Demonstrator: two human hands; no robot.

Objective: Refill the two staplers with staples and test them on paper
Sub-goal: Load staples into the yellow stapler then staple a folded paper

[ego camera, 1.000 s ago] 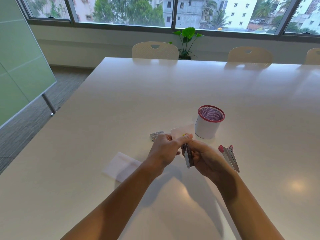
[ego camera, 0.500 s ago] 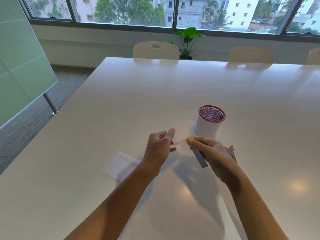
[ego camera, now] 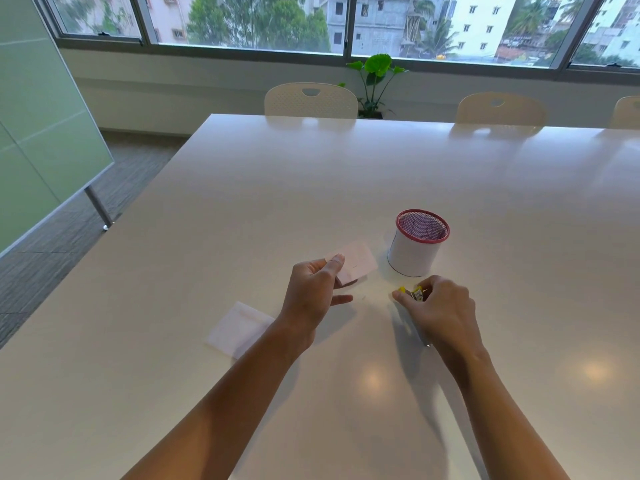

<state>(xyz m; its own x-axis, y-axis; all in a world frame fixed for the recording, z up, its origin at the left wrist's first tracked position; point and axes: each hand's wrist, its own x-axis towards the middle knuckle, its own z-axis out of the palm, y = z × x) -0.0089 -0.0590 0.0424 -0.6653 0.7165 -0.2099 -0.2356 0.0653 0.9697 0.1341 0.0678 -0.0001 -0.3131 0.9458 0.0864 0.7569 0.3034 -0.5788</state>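
Observation:
My left hand (ego camera: 317, 292) pinches a small white slip of paper (ego camera: 356, 262) between thumb and fingers, lifted a little above the table. My right hand (ego camera: 440, 313) grips a slim grey stapler with a yellow tip (ego camera: 414, 294), its body running back under my palm and mostly hidden. The two hands are apart, the stapler's tip right of the paper. A second folded white paper (ego camera: 239, 329) lies flat on the table left of my left wrist. The red stapler and the staple box are out of sight, hidden behind my hands.
A white pen cup with a red mesh rim (ego camera: 417, 242) stands just beyond my right hand. The long white table (ego camera: 311, 174) stretches to chairs (ego camera: 310, 98) and a potted plant (ego camera: 375, 81) at the window. A green glass board (ego camera: 41, 126) stands at the left.
My hands have separated: the left one pulled the paper slip away leftward and up, while the right one moved right and down with the yellow-tipped stapler, covering the red stapler.

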